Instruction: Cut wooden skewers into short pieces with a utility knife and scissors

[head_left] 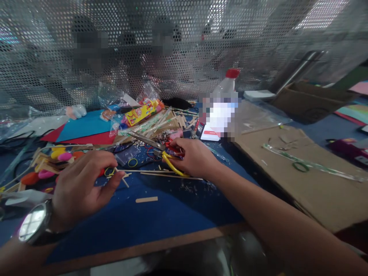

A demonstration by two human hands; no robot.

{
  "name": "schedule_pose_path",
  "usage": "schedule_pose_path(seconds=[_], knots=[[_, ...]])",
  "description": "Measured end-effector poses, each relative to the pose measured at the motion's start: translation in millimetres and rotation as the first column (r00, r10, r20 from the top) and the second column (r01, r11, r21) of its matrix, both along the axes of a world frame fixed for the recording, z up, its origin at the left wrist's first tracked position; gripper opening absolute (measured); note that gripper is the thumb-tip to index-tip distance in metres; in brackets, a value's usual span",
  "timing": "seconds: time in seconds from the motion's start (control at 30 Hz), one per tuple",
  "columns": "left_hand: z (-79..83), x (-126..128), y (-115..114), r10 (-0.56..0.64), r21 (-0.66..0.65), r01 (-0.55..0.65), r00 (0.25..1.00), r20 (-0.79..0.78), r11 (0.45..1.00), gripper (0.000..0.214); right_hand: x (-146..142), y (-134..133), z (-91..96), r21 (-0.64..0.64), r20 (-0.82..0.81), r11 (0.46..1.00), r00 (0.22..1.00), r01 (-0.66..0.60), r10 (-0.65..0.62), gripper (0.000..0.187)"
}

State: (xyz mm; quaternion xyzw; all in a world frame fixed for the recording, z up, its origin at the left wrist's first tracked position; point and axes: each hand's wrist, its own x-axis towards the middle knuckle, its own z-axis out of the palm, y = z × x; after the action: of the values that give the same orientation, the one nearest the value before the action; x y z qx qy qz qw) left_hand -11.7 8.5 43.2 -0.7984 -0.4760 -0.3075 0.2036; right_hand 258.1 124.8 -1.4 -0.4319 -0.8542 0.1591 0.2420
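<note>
The left hand point(86, 184) is pinching one end of a thin stick point(149, 171) between thumb and forefinger, over the blue worktop point(184, 218); a second stick point(172, 176) is lying just beside it. The right hand point(198, 155) is curling over yellow-handled pliers point(171, 165), with red-handled scissors point(146, 140) lying close against them; I cannot tell whether its fingers are gripping one tool or both. The person seems to be getting a tool in hand while steadying the stick, so the next move is probably calling for a sure hold on one tool, clear of the other.

Counting, two long sticks and one flat stick point(146, 199) are lying near the hands. Farther back, one yellow box point(140, 113), one bottle point(227, 85) and one lit screen point(217, 120) are showing. One green ring point(301, 170) is resting on the cardboard point(316, 199). Coloured pieces point(44, 174) are crowding the left, too overlapped for counting.
</note>
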Motion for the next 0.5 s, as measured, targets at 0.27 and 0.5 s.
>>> schedule_pose_path(seconds=[0.27, 0.5], knots=[[-7.5, 8.1, 0.8, 0.068, -0.269, 0.033, 0.932, 0.357, 0.963, 0.016, -2.3, -2.0, 0.9, -0.008, -0.027, 1.000, 1.000, -0.005, 0.004, 0.038], [-5.9, 16.6, 13.9, 0.210, -0.491, 0.077, 0.838, 0.503, 0.868, 0.023, -0.9, -3.9, 6.6, -0.025, -0.085, 0.998, 0.995, -0.054, 0.051, 0.033]])
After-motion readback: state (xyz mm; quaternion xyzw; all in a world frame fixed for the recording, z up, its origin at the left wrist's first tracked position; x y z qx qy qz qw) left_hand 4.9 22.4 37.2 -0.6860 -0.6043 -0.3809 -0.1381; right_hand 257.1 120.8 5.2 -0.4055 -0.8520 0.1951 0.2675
